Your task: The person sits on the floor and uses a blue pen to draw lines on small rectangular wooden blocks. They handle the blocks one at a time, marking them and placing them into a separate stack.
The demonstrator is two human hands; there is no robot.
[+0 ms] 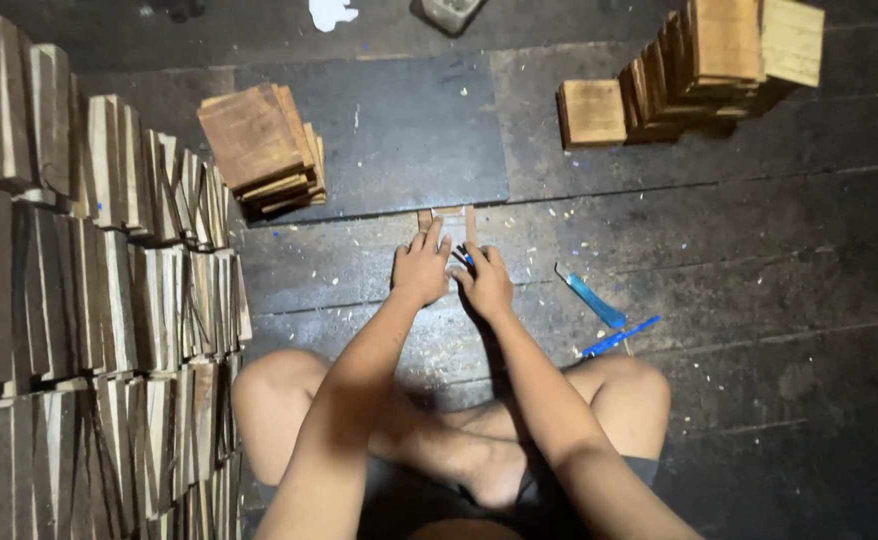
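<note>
Head view, person seated cross-legged on a dark plank floor strewn with wood shavings. Left hand: fingers extended, pressing flat on a small wooden piece that lies on the floor just ahead of the knees. Right hand: curled around a blue-handled tool, its tip at the same wooden piece; the two hands almost touch. Near the right knee: a blue chisel and a blue pen, lying apart from the hands. Far left: rows of stacked wooden tiles. Ahead left: a short pile of square wooden blocks on a dark mat. Ahead right: a taller stack of lighter wooden blocks.
</note>
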